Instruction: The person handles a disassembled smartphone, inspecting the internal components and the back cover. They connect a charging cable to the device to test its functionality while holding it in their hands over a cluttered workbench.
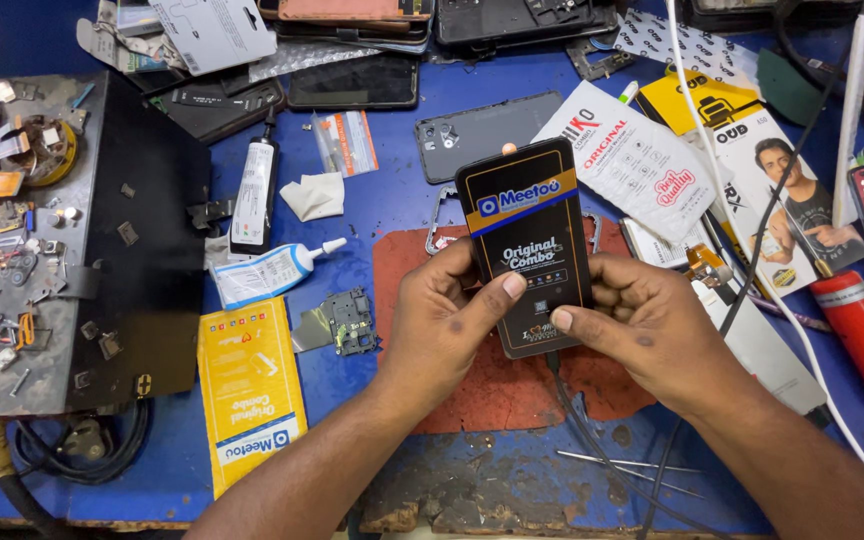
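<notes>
Cluttered blue workbench (392,215): both hands, left hand (442,325) and right hand (647,325), clasp a black phone (527,245) (cable at 6 o'clock), thumbs pressing its labelled face to steady it.

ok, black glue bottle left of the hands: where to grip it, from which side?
Grip the black glue bottle across its wide flat body, coming from above. It lies flat on the blue table, thin nozzle pointing away, with bare table along its right side; the white tube crowds its near end.

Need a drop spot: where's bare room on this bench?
Bare blue top between the tissue, grey back cover and red mat; some mat left of the hands. Crowded: the parts tray at left, packets and cables at right, phones along the top.
</notes>
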